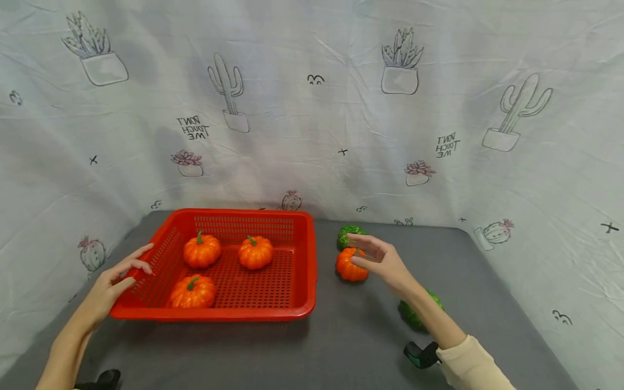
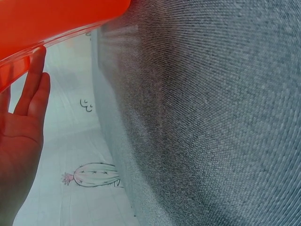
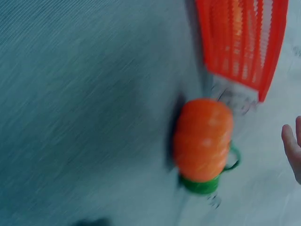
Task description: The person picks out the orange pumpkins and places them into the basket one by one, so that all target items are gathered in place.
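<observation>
A red plastic basket [image 1: 214,312] stands on the left of the table, with several orange toy pumpkins, including one at its front [image 1: 193,292], inside. At its left rim is my left hand [image 1: 104,290], fairly straight fingers resting on the edge; the left wrist view shows its fingertips [image 2: 37,59] right against the red plastic. To the right of the basket, my right hand [image 1: 385,265] hovers with parted, slightly bent fingers over another orange pumpkin [image 1: 350,266], holding nothing. That pumpkin [image 3: 203,139] sits on the grey cloth in the right wrist view.
Just behind the orange pumpkin outside the basket is a green pumpkin [image 1: 347,236]. Another green one [image 1: 414,315] lies partly hidden under my right forearm. Grey cloth [image 1: 351,346] covers the table, and a white printed curtain [image 1: 302,124] hangs around its back and sides.
</observation>
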A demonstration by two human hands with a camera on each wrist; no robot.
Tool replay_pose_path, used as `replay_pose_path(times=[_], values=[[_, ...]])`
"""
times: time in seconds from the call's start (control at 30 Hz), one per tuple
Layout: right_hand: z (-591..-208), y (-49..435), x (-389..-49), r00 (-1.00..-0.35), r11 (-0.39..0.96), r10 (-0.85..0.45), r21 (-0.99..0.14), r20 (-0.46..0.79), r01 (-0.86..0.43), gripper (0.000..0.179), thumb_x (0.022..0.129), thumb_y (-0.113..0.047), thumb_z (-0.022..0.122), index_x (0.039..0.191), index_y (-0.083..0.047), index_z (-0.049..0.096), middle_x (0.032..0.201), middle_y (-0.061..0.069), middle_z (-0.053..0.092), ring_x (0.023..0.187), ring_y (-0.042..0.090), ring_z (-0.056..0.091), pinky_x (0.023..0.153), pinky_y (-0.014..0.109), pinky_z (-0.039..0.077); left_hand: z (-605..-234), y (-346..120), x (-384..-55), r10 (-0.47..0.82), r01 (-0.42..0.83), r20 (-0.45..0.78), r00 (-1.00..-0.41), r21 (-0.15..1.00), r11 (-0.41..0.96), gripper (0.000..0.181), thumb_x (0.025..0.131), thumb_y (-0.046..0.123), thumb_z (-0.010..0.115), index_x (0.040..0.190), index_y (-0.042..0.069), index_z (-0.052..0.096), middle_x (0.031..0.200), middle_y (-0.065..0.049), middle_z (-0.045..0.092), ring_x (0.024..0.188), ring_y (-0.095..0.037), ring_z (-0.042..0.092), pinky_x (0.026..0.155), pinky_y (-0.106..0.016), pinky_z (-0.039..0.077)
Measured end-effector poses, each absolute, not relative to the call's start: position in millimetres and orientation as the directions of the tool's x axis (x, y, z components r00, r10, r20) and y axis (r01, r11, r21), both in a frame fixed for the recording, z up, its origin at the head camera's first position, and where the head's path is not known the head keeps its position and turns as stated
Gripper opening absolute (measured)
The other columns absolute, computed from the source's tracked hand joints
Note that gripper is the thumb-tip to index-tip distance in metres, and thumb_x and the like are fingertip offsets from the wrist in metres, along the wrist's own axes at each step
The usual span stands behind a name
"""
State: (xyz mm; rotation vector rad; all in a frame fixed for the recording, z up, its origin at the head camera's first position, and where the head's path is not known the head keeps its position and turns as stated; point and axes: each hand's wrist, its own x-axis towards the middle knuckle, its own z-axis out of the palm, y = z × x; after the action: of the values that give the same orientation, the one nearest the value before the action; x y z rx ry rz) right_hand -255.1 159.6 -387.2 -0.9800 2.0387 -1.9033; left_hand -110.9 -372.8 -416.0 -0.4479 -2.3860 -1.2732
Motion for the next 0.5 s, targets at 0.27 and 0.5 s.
replay_pose_path(times=[0.27,0.5], values=[[-411,182,-269,-0.838,-0.008,-0.478,-0.956,0.263,-0.295,0.061,0.090,-0.004,0.064,0.144,-0.003,0.038,0.153,0.011,0.033,0.141,0.029,0.025,0.109,0.048,0.022,-417,-374,-110,0.099,0.470,0.503,-0.858,0.694,0.545,0.023,0.090,-0.017,0.040,0.098,-0.004,0.058,0.146,0.005,0.040,0.130,0.000,0.034,0.073,-0.019,0.037],[-430,192,-284,-0.899,0.012,-0.357,-0.961,0.254,-0.276,0.065,0.089,-0.003,0.065,0.147,-0.003,0.034,0.155,0.012,0.028,0.143,0.025,0.021,0.112,0.044,0.015,-419,-373,-111,0.097,0.468,0.498,-0.862,0.708,0.529,0.022,0.091,-0.016,0.040,0.099,-0.004,0.057,0.146,0.006,0.040,0.131,0.001,0.032,0.079,-0.018,0.032]])
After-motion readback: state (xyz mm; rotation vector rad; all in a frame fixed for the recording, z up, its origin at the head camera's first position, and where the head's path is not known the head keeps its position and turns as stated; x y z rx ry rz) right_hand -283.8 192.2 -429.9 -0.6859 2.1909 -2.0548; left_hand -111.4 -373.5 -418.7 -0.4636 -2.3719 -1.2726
